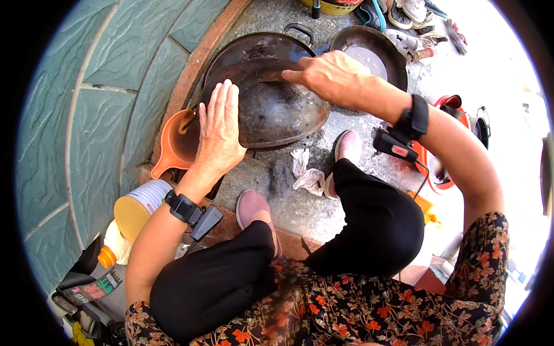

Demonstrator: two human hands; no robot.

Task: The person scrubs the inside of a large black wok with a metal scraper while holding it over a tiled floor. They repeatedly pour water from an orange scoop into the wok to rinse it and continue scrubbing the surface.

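Note:
A blackened wok (283, 112) is tilted in front of me, its sooty, rounded outside turned up. It rests on or in a larger dark pan (245, 41) with a loop handle at the far side. Against the wok's left edge my left hand (220, 130) lies flat, fingers stretched out and together. My right hand (329, 75) is closed over the wok's far right part. A thin, flat brownish strip (270, 75) shows beside its fingertips; what kind of tool it is, I cannot tell.
An orange dipper (167, 164) stands left of the wok by the tiled wall. At the far right is another dark pan (398, 63) with cloudy liquid. Crumpled white tissue (310, 180) lies between my feet. Red basins (441, 173) stand right; shoes (412, 14) lie at the back.

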